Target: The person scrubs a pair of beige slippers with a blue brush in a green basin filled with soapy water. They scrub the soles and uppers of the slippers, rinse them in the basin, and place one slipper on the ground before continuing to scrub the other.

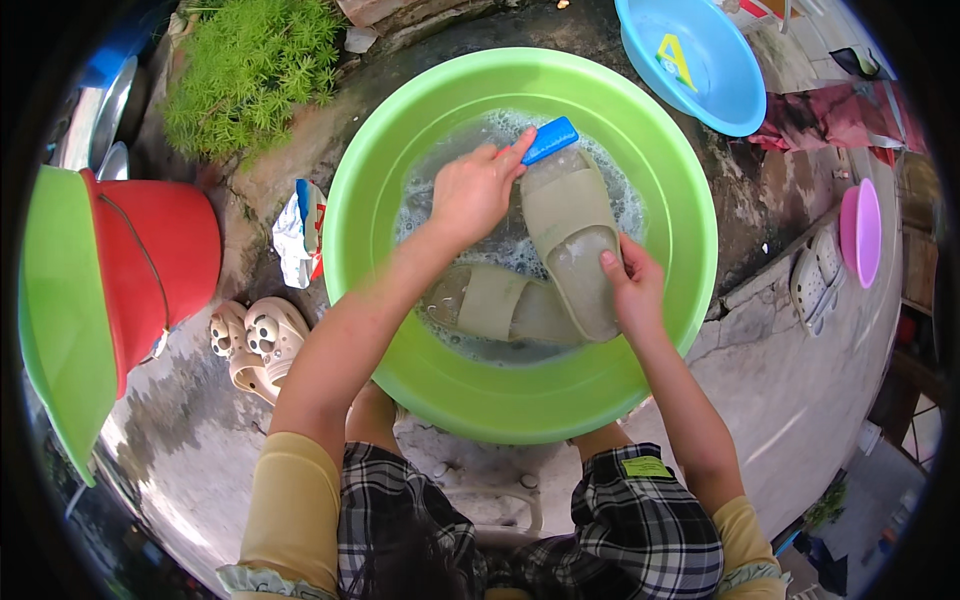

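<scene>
Seen from above, our left hand closes its grip on a blue scrubbing brush, pressed to the top end of an olive-grey slide sandal. Our right hand holds that sandal by its lower right edge, thumb on the footbed, keeping it tilted above the water. Just below the left grip a second, matching sandal lies half sunk in the soapy water, partly hidden by our left forearm. Both sandals sit inside a large green basin, which rests on the concrete ground. Left of the left grip we see a crumpled packet, a pair of cream clogs and a red bucket beside another green basin. Above the right grip stands a blue basin; to its right lie white clogs and a pink bowl. A green plant grows well above the left grip.
</scene>
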